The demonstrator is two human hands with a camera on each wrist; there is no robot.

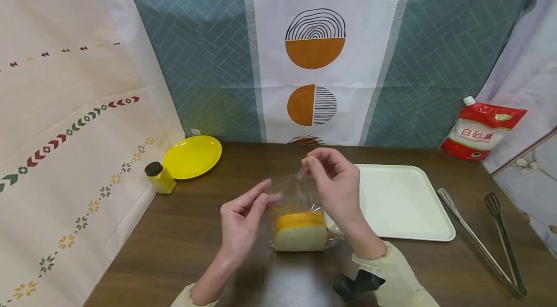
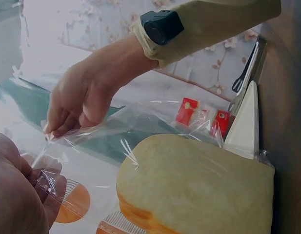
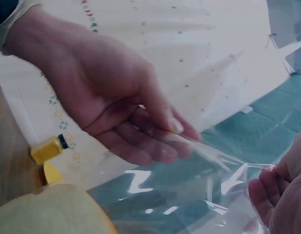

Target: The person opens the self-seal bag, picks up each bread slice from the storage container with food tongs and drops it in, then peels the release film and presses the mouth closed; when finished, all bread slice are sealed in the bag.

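Note:
A clear plastic bag (image 1: 289, 193) stands on the table with a block of sliced-looking bread (image 1: 300, 239) inside, pale on its face and orange along the crust. My left hand (image 1: 241, 222) pinches the left edge of the bag's mouth between thumb and forefinger, as the right wrist view also shows. Higher up, my right hand (image 1: 339, 191) pinches the other side of the mouth at a gathered tip. The bread (image 2: 194, 180) fills the lower part of the bag in the left wrist view, touched by neither hand.
Right of the bag lies a white tray (image 1: 404, 200), with metal tongs (image 1: 478, 244) beyond it. A red-and-white pouch (image 1: 480, 130) stands at the back right. Back left are a yellow plate (image 1: 193, 157) and a yellow jar (image 1: 161, 179) with a black lid.

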